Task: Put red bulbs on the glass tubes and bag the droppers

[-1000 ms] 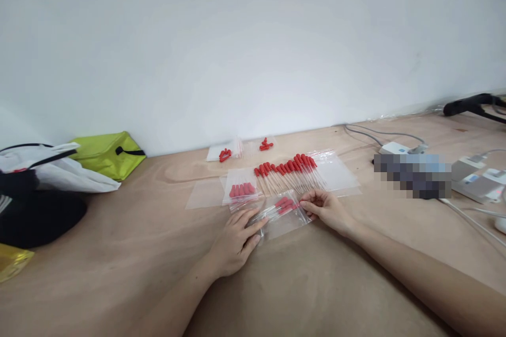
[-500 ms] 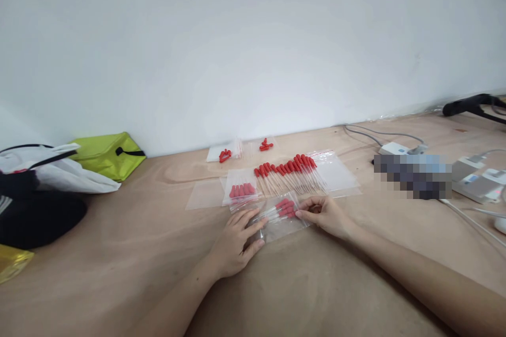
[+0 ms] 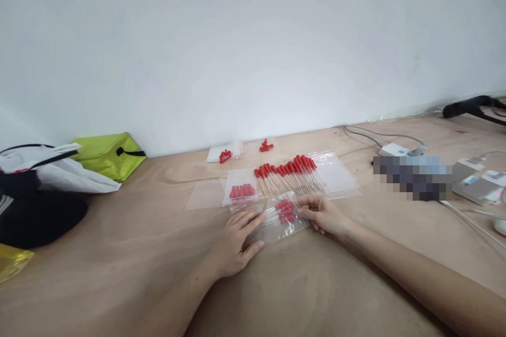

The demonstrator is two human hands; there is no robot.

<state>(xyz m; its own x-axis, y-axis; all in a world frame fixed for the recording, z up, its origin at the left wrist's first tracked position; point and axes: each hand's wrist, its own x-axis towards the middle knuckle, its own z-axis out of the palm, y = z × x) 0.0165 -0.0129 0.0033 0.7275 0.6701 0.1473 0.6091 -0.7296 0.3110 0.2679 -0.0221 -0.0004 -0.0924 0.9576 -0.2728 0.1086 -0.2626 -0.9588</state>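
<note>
A clear plastic bag (image 3: 279, 229) lies on the wooden table with several red-tipped sticks (image 3: 286, 211) inside, their red ends to the right. My left hand (image 3: 239, 245) rests on the bag's left part, its fingers apart. At the right edge, my right hand (image 3: 322, 216) pinches the bag between thumb and fingers. Just behind, a row of red-tipped sticks (image 3: 284, 171) lies spread on the table. Another bag with red tips (image 3: 242, 190) is to their left, and a flat clear bag (image 3: 336, 171) is on the right.
Small bags with red pieces (image 3: 225, 156) lie near the wall. A lime-green bag (image 3: 105, 155), white bag (image 3: 90, 179) and black cap (image 3: 43, 218) are at left. Power strips and cables (image 3: 395, 150) lie at right.
The red tips in the held bag have spread slightly apart, the lowest shifting downward. My right hand has moved slightly; my left fingers have shifted a little on the bag.
</note>
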